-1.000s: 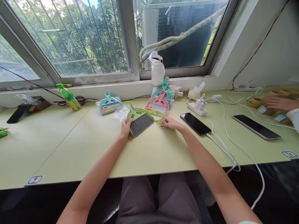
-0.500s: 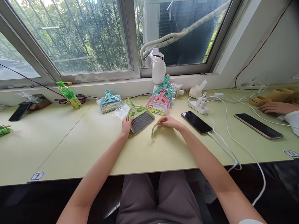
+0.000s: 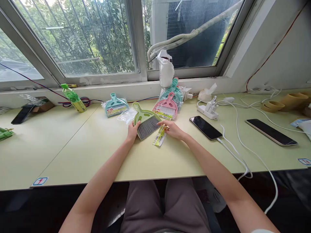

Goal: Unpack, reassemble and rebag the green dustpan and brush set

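Observation:
A green dustpan and brush set [image 3: 145, 117] with grey bristles is tilted up over the table in front of me. My left hand [image 3: 133, 130] is closed on its left edge, thumb on the front. Between the fingers of my right hand [image 3: 170, 128] hangs a yellow-and-white printed label [image 3: 159, 136], just below the bristles' right corner. My right index finger reaches to that corner; whether it touches cannot be made out. Crumpled clear plastic [image 3: 127, 115] lies behind the set. Beyond are a blue set [image 3: 116, 105] and a pink set [image 3: 166, 106], both with labels.
A charging phone [image 3: 205, 127] lies right of my right hand, its white cable running off the table's front edge. Farther right are a power strip [image 3: 208, 111], a second phone [image 3: 270, 132] and tape rolls [image 3: 272, 106]. A green-capped bottle [image 3: 73, 98] leans at back left.
The label in my right hand has turned from edge-on to show its printed face, and my right fingers are closer to the bristles. Another person's hand at the right has largely moved out of sight.

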Demonstrator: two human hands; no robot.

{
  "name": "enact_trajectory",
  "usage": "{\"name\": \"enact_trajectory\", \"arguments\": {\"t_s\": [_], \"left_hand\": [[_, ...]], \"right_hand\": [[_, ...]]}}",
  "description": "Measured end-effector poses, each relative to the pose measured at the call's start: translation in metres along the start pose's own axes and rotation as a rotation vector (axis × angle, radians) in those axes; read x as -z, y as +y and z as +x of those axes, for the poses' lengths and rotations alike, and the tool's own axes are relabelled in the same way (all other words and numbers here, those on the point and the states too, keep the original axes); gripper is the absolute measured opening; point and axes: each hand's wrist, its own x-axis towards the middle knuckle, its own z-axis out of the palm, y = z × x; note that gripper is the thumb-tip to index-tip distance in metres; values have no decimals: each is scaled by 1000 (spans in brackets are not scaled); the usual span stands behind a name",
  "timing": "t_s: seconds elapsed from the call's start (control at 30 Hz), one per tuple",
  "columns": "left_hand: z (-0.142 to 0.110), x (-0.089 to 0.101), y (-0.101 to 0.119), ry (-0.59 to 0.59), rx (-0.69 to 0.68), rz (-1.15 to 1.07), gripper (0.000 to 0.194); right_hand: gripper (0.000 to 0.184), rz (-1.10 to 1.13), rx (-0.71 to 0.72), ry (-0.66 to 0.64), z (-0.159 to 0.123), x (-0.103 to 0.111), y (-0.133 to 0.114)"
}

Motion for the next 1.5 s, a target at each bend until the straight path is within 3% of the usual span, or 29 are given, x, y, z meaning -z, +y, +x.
{"name": "enact_trajectory", "arguments": {"t_s": [0.07,0.17,0.27,0.37,0.6,0.8,1.0,1.17,1.5], "left_hand": [[1,0,-2,-6,-1,-2,41],[1,1,-3,-10,-7,-4,42],[1,1,-3,-9,-3,8,42],[0,1,-1,-10,7,13,43],[-1,-1,0,-29,0,2,43],[-3,-1,1,-31,3,21,43],[-3,-2,3,-27,-1,14,40],[-3,-2,2,-36,-12,18,38],[0,-1,1,-46,-5,15,43]], "right_hand": [[56,-103,7,-33,0,1,-2],[35,-233,6,-74,-1,2,-4],[14,-254,-3,-116,-1,4,-5],[10,-212,-37,-158,0,4,-4],[11,-198,-95,-178,2,-2,-3],[26,-143,-41,-249,1,-3,-11],[12,15,-97,-306,0,-4,-13],[34,89,-131,-242,0,-4,-18],[27,82,-206,-327,0,3,-23]]}}
